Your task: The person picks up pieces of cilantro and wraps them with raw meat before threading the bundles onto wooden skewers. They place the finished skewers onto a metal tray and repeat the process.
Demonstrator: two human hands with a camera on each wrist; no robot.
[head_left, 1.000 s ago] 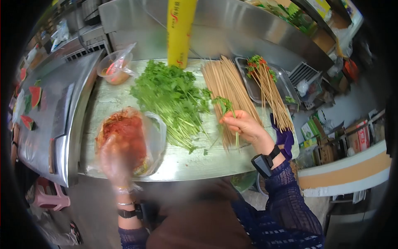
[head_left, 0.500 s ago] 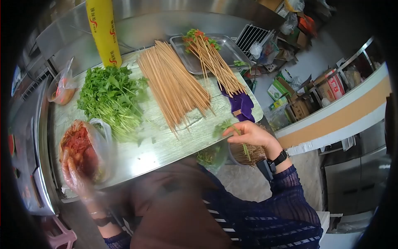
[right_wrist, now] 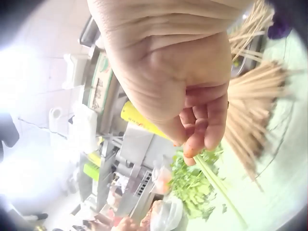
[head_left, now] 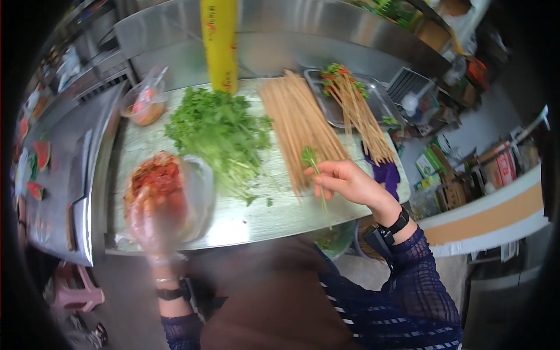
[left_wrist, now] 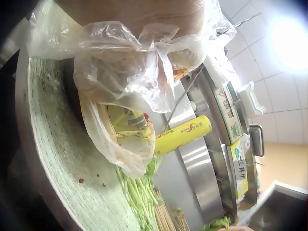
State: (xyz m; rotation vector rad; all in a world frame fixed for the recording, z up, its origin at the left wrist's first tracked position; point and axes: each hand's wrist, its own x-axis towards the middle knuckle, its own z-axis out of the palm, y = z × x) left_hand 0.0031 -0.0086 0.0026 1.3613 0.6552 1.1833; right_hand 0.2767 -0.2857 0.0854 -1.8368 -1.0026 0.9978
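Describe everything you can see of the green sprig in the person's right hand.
The sprig has green leaves bunched at one end of a slim, paler stalk. The right hand pinches it between thumb and fingers. In the head view it slants, leafy end uppermost, seen against the wooden sticks and pale tabletop.

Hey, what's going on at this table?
Someone's right hand pinches a leafy green sprig over the table. Their plastic-gloved left hand is at a plastic bag of red-coated food. Further back lie leafy greens and bare wooden skewers; skewers with red-and-green tips rest partly on a metal tray.
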